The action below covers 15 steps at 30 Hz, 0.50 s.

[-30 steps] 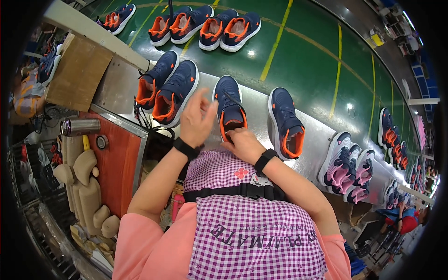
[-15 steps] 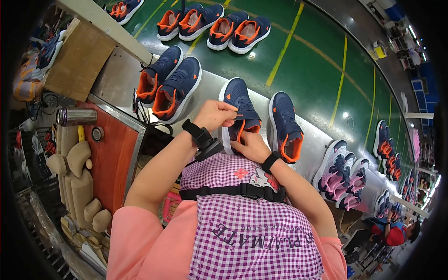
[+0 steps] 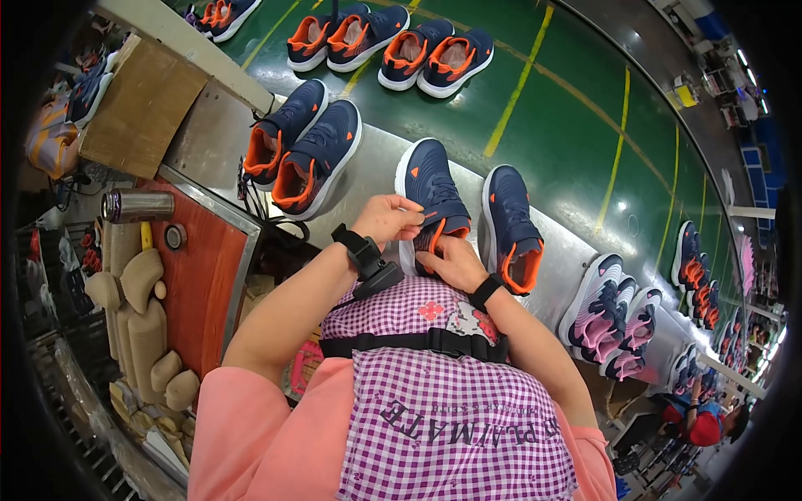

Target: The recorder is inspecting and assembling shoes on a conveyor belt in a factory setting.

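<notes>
A navy sneaker (image 3: 428, 173) with orange lining and a white sole stands on the metal ledge in front of me, toe pointing away. My left hand (image 3: 389, 220) pinches the end of its strap at the left side, where a small orange-red bit shows at the fingertips. At the heel opening, my right hand (image 3: 455, 265) holds the collar, some fingers hidden inside the shoe. A matching sneaker (image 3: 506, 200) stands just to the right, untouched. Another navy pair (image 3: 322, 154) sits to the left on the same ledge.
Beyond the metal ledge (image 3: 380, 134) runs a green belt (image 3: 576, 125) carrying navy-orange shoes (image 3: 451, 63). Pink-lined shoes (image 3: 595, 305) stand at right. A red board (image 3: 205, 284) at left holds a metal cup (image 3: 138, 206), a tape roll (image 3: 175, 239) and tan shoe forms (image 3: 146, 342). A cardboard box (image 3: 142, 108) stands behind.
My left hand has come slightly down and toward me, still pinching at the strap. The right hand stays at the collar. Shoes on the green belt have shifted a little to the right.
</notes>
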Each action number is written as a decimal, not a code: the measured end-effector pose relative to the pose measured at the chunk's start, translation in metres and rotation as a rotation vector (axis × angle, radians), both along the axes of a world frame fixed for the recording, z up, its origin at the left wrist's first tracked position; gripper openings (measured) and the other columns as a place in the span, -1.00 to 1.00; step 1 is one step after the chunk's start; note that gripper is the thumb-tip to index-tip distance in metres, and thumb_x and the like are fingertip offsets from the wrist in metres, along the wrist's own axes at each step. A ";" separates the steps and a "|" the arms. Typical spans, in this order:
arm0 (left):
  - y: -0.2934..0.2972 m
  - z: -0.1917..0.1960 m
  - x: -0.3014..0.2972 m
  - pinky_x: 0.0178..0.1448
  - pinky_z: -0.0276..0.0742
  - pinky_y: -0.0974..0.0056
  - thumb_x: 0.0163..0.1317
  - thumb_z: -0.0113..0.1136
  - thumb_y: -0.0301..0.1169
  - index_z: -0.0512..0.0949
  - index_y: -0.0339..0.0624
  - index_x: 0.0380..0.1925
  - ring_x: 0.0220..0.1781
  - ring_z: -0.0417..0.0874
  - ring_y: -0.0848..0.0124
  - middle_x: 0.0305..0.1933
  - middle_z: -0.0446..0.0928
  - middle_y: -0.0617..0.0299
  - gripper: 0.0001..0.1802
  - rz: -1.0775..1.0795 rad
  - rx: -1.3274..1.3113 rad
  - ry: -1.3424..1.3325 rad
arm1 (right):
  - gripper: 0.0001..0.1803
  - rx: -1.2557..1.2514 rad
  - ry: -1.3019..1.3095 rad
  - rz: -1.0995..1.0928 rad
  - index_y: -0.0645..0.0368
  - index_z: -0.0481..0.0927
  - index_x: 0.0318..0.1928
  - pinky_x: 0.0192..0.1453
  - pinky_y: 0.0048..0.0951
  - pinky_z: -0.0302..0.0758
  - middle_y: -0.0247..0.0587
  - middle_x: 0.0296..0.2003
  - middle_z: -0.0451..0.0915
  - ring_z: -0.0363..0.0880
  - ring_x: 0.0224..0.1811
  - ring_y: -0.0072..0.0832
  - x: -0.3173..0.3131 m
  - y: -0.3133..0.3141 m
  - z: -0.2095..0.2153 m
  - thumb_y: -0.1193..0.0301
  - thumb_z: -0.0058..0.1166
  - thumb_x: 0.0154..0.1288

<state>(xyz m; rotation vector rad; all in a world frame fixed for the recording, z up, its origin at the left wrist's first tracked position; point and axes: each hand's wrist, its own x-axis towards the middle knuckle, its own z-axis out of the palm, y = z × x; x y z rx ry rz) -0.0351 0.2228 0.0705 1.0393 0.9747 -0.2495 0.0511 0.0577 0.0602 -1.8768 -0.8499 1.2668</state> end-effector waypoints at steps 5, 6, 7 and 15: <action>-0.009 -0.005 0.001 -0.36 0.57 0.47 0.10 0.31 -0.48 0.50 -0.22 -0.31 -0.47 0.59 0.53 -0.42 0.57 0.25 -0.81 0.015 0.009 0.054 | -0.62 0.041 -0.014 0.030 0.33 0.57 -0.47 -0.33 -0.22 0.46 0.03 -0.54 0.60 0.61 -0.45 -0.12 -0.001 0.000 -0.013 0.19 0.11 0.13; -0.010 -0.005 0.002 -0.36 0.57 0.47 0.10 0.31 -0.48 0.50 -0.22 -0.31 -0.47 0.59 0.53 -0.42 0.57 0.25 -0.81 0.014 0.010 0.054 | -0.63 0.050 -0.015 0.037 0.33 0.57 -0.48 -0.33 -0.21 0.46 0.03 -0.54 0.60 0.60 -0.45 -0.11 0.000 -0.001 -0.016 0.19 0.11 0.13; -0.011 -0.005 0.002 -0.37 0.57 0.47 0.11 0.31 -0.48 0.50 -0.23 -0.31 -0.48 0.59 0.53 -0.42 0.57 0.23 -0.81 0.006 0.022 0.059 | -0.63 0.051 -0.013 0.039 0.33 0.57 -0.48 -0.33 -0.21 0.46 0.03 -0.54 0.60 0.60 -0.45 -0.11 0.000 0.000 -0.015 0.19 0.11 0.13; -0.014 -0.022 -0.008 -0.55 0.45 0.43 0.14 0.34 -0.35 0.45 -0.23 -0.32 -0.53 0.54 0.53 -0.51 0.49 0.29 -0.73 -0.094 0.243 0.169 | -0.64 -0.002 -0.075 0.121 0.34 0.56 -0.45 -0.27 -0.14 0.47 0.15 -0.51 0.57 0.59 -0.39 -0.01 0.001 0.007 -0.007 0.21 0.09 0.15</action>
